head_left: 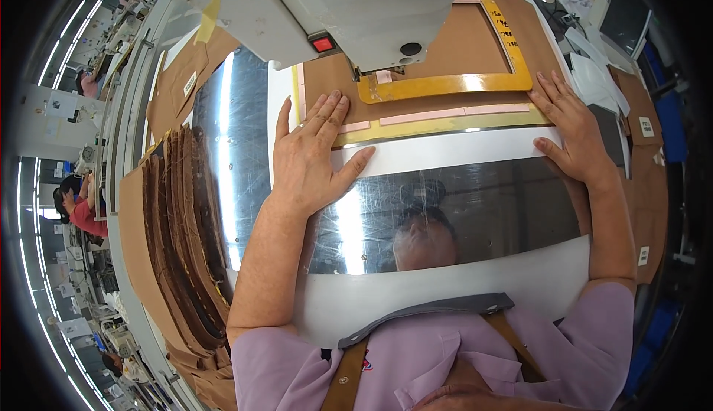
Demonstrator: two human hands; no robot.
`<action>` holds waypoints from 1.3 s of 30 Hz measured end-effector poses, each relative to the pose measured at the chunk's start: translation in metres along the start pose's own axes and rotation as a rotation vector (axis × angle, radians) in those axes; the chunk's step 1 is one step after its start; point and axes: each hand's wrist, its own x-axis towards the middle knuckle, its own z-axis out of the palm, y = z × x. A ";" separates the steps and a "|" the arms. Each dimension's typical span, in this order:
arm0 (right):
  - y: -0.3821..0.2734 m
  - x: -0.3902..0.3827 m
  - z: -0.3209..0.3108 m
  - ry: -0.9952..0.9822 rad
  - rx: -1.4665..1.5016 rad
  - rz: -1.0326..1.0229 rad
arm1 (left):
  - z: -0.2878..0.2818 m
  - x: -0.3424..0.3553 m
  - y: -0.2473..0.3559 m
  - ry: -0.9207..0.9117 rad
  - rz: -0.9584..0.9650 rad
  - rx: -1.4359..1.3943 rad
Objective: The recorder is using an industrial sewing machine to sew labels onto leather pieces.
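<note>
My left hand (316, 155) lies flat with fingers spread at the left end of a yellow-edged template (438, 123). Pink strips run along the template's near border. At its right end my right hand (570, 125) rests with the fingers stretched out. Brown fabric (334, 77) shows inside the template. Over the fabric sits a yellow clamp frame (453, 84) with rounded corners, under the white sewing machine head (364, 21). Neither hand grips anything that I can see. Part of the fabric is hidden under the machine head.
A shiny metal plate (475, 214) spans the table before me. Stacked brown fabric pieces (182, 225) lie at the left, and more brown pieces (646, 188) at the right. White crumpled material (598, 77) sits at the right. Other people work far left.
</note>
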 end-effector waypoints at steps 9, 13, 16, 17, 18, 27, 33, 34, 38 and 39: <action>0.008 -0.004 0.002 0.175 0.044 0.085 | -0.001 0.001 0.006 0.251 0.046 -0.032; 0.007 0.000 0.013 0.130 0.046 0.121 | 0.002 -0.002 0.001 0.303 0.029 -0.025; 0.005 0.001 0.016 0.106 0.057 0.149 | 0.007 -0.003 -0.002 0.327 0.037 -0.012; 0.007 -0.002 0.016 0.118 0.049 0.177 | 0.008 -0.003 0.000 0.339 0.039 0.013; 0.010 -0.005 0.015 0.120 0.038 0.179 | 0.008 -0.003 0.001 0.351 0.039 0.039; -0.001 -0.058 0.010 -0.009 0.066 0.332 | 0.001 -0.045 0.018 -0.034 -0.095 -0.045; -0.007 -0.039 0.022 0.056 0.043 0.381 | -0.003 -0.049 0.015 0.046 -0.126 0.051; -0.013 -0.031 0.017 0.064 0.062 0.377 | -0.004 -0.054 0.010 0.056 -0.137 0.061; -0.011 -0.044 0.010 0.119 0.074 0.380 | -0.004 -0.049 0.017 0.000 -0.186 0.009; -0.002 -0.048 0.014 0.099 0.034 0.411 | 0.001 -0.046 0.019 0.023 -0.179 0.025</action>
